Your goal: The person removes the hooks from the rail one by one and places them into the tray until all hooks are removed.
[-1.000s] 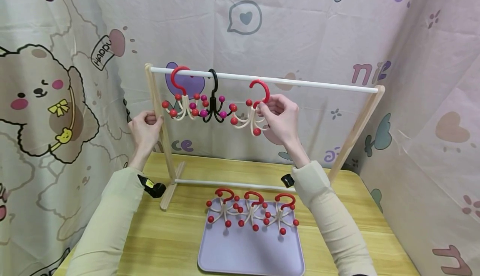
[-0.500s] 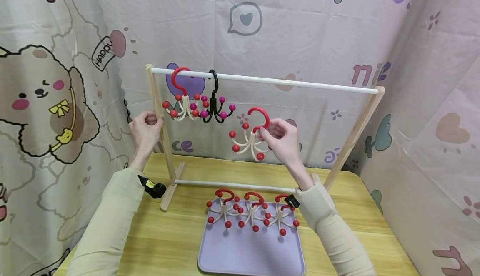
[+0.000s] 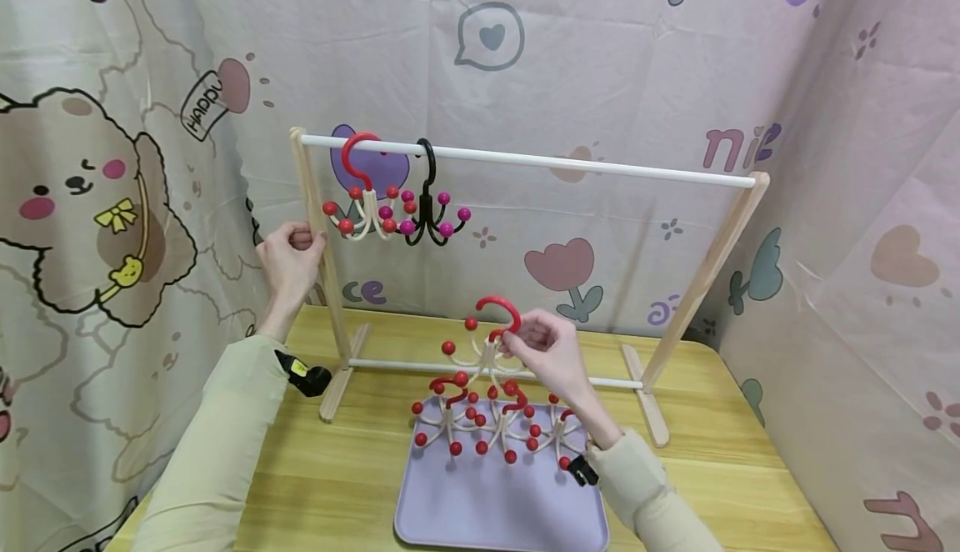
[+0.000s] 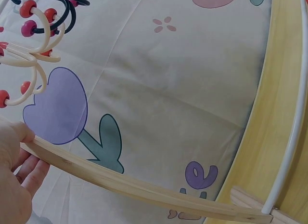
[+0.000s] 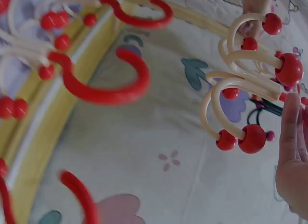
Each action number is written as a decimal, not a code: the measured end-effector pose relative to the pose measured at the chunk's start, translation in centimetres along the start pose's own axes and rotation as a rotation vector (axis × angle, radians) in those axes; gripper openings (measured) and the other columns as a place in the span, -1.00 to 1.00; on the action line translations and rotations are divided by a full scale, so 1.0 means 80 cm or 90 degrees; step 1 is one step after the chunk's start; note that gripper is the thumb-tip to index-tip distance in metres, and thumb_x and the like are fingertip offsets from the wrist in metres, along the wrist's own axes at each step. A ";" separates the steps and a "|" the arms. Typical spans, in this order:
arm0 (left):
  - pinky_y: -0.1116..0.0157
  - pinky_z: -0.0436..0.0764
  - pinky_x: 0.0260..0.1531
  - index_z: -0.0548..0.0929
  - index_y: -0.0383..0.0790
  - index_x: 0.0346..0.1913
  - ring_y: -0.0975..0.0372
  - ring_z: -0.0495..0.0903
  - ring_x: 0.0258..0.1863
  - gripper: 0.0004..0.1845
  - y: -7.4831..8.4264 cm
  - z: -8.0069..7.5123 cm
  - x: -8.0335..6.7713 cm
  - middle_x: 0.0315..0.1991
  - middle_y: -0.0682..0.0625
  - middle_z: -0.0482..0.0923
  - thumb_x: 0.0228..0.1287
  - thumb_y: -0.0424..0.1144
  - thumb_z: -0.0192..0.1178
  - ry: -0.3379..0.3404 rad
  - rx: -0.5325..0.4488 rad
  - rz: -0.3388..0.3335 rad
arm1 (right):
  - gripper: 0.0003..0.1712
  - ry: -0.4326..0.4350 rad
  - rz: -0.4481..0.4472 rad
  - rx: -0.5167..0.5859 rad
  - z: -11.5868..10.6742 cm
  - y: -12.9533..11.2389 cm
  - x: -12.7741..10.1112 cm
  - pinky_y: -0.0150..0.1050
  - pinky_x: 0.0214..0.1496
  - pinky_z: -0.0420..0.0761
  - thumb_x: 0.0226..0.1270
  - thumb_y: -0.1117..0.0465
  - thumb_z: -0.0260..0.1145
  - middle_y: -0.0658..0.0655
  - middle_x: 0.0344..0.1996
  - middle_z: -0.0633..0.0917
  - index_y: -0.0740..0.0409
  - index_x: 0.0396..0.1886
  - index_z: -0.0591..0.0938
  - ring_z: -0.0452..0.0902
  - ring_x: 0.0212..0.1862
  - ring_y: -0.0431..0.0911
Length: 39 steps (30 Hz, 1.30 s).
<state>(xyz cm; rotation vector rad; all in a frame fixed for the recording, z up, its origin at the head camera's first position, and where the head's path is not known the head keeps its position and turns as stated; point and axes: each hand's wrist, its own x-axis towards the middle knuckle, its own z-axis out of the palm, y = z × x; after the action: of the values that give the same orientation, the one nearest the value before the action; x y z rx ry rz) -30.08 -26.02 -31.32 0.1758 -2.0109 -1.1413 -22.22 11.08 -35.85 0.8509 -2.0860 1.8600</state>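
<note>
My right hand (image 3: 519,338) pinches a red-hooked hanger (image 3: 480,342) with cream arms and red ball tips, holding it just above the back of the lilac tray (image 3: 498,506). Three more such hangers (image 3: 506,423) lie side by side on that tray. In the right wrist view the held hanger's arms (image 5: 250,89) show beside my fingers (image 5: 292,151), and blurred red hooks (image 5: 106,84) fill the left. My left hand (image 3: 294,245) grips the rack's left wooden post (image 3: 324,285); the left wrist view shows that hand (image 4: 14,178) on the post (image 4: 120,178).
A white rail (image 3: 570,162) tops the wooden rack; a red hanger (image 3: 360,189) and a black one (image 3: 427,202) hang near its left end. The rack stands on a yellow wooden table (image 3: 330,469). Printed cloth encloses the back and sides.
My right hand lifted the red hanger off the rail and brought it down, from rail height to just above the tray's hangers. The left hand stayed on the post.
</note>
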 end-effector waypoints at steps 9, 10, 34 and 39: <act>0.68 0.37 -0.46 0.71 -0.46 -0.07 0.65 0.39 -0.53 -0.72 -0.001 0.001 0.001 -0.23 -0.32 0.73 0.34 -0.27 0.24 0.004 -0.006 0.001 | -0.86 -0.090 0.005 0.046 0.024 0.023 -0.039 -0.18 -0.24 0.77 0.27 0.50 0.30 0.52 -0.30 0.72 0.47 -0.18 0.61 0.77 -0.33 -0.22; 0.68 0.37 -0.46 0.71 -0.45 -0.07 0.65 0.38 -0.53 -0.72 -0.001 0.001 0.001 -0.22 -0.32 0.73 0.34 -0.27 0.24 0.004 -0.004 0.001 | -0.87 -0.102 0.006 0.049 0.028 0.025 -0.042 -0.21 -0.24 0.77 0.27 0.50 0.30 0.52 -0.30 0.73 0.46 -0.18 0.61 0.76 -0.33 -0.22; 0.68 0.37 -0.47 0.70 -0.46 -0.06 0.64 0.38 -0.53 -0.73 0.001 0.001 0.000 -0.23 -0.31 0.72 0.34 -0.28 0.24 0.006 0.000 -0.002 | -0.92 -0.288 0.065 0.010 0.074 0.069 -0.087 -0.41 -0.40 0.66 0.28 0.36 0.37 0.38 -0.34 0.77 0.29 -0.26 0.65 0.67 -0.34 -0.39; 0.68 0.36 -0.47 0.70 -0.46 -0.07 0.64 0.38 -0.53 -0.73 0.001 0.001 0.000 -0.24 -0.31 0.72 0.34 -0.28 0.24 0.005 0.002 0.001 | -0.91 -0.314 0.065 0.015 0.077 0.082 -0.093 -0.38 -0.29 0.71 0.27 0.38 0.38 0.39 -0.34 0.76 0.32 -0.26 0.66 0.71 -0.32 -0.33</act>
<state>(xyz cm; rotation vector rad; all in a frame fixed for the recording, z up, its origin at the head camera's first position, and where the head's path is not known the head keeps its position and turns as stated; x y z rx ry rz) -30.10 -25.95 -31.28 0.1795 -2.0062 -1.1354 -18.49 7.38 -46.27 1.3470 -2.4265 1.8692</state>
